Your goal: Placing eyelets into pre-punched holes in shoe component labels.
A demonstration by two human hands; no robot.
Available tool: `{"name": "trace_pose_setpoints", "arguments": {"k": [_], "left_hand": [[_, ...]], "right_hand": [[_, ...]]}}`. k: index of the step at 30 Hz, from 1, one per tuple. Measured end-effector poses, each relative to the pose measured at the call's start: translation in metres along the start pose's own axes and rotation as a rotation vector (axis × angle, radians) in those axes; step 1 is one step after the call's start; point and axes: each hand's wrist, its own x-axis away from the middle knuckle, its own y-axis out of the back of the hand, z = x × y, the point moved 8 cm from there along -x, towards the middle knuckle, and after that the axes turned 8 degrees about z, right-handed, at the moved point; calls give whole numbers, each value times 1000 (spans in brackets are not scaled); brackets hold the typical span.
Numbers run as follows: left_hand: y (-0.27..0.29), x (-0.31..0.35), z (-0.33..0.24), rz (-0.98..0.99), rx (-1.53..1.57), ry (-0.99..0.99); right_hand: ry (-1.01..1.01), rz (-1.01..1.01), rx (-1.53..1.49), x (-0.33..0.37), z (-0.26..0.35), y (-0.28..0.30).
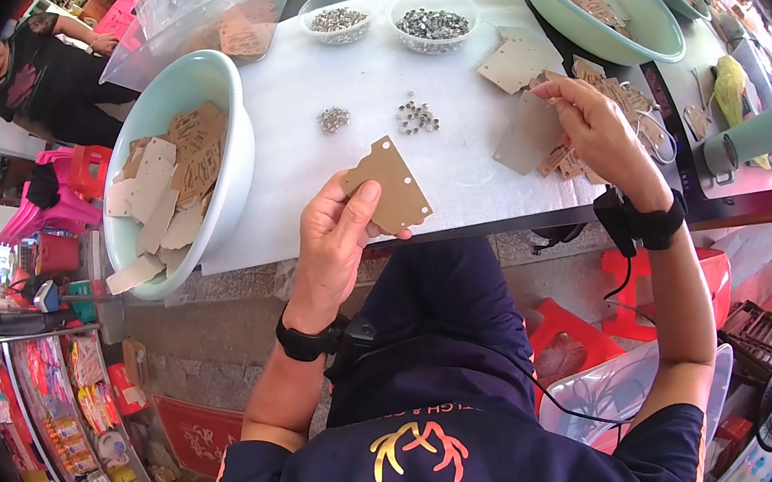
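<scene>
My left hand (335, 230) pinches a brown card (392, 185) with an irregular edge and several small holes, holding it over the table's near edge. At the right side of the table, my right hand (598, 132) has thumb and fingers closed on the top of a plain greyish card (528, 135). Beside that hand lie another grey card (518, 63) and a heap of brown cut-out cards (626, 97). On the white tabletop sheet (296, 193), beyond my left hand, are two small piles of shiny metal bits, a paler pile (334, 120) and a darker pile (417, 118).
Two clear round tubs (337, 40) of metal bits stand at the back. A pale green basin (239, 158) full of cards is at the left; another basin (608, 44) sits far right. A green tumbler (760, 131) stands at right. Another person (62, 76) is beyond the left side.
</scene>
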Motion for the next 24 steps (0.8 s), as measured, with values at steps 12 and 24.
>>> {"name": "trace_pose_setpoints", "arguments": {"k": [12,24], "left_hand": [[1,5,-5,-11,19,-32],[-6,13,-20,-100,48,-61]], "right_hand": [[30,130,-213,13,51,-16],[-73,34,-862,33,72,-82]]}}
